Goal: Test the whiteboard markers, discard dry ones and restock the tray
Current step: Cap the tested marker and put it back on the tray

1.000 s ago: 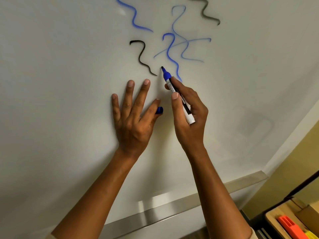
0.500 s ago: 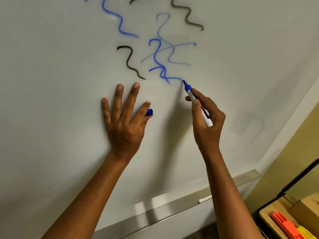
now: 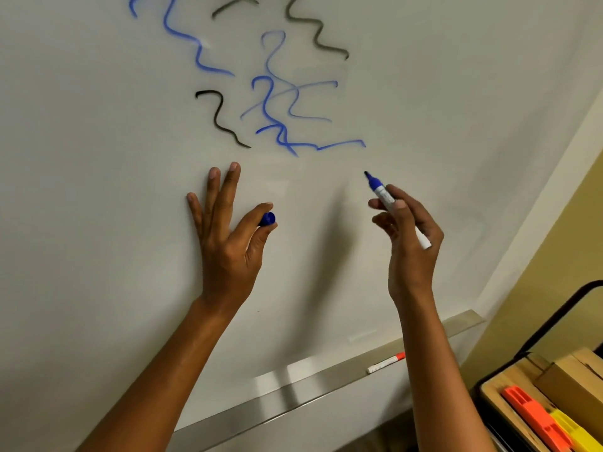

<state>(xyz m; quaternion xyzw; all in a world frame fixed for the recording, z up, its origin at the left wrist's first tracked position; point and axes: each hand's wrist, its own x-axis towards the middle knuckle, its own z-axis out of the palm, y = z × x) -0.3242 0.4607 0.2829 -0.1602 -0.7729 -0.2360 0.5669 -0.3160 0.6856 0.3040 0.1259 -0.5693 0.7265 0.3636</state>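
Observation:
My right hand (image 3: 409, 243) grips an uncapped blue whiteboard marker (image 3: 385, 197), its tip lifted a little off the whiteboard (image 3: 98, 190), below the end of a fresh blue line (image 3: 339, 145). My left hand (image 3: 225, 236) rests with its fingers spread on the board and pinches the blue cap (image 3: 268, 219) between thumb and forefinger. Several blue and black squiggles (image 3: 270, 93) cover the board above both hands. A red-capped marker (image 3: 386, 363) lies on the metal tray (image 3: 293, 396) along the board's lower edge.
At the lower right stands a black-framed cart (image 3: 548, 324) holding a cardboard box (image 3: 574, 380) and orange (image 3: 535, 419) and yellow (image 3: 574, 432) plastic pieces. A yellow wall (image 3: 554, 256) lies right of the board.
My right hand drew a blue line rightwards across the board, then lifted the marker tip off the surface. My left hand has kept the cap against the board.

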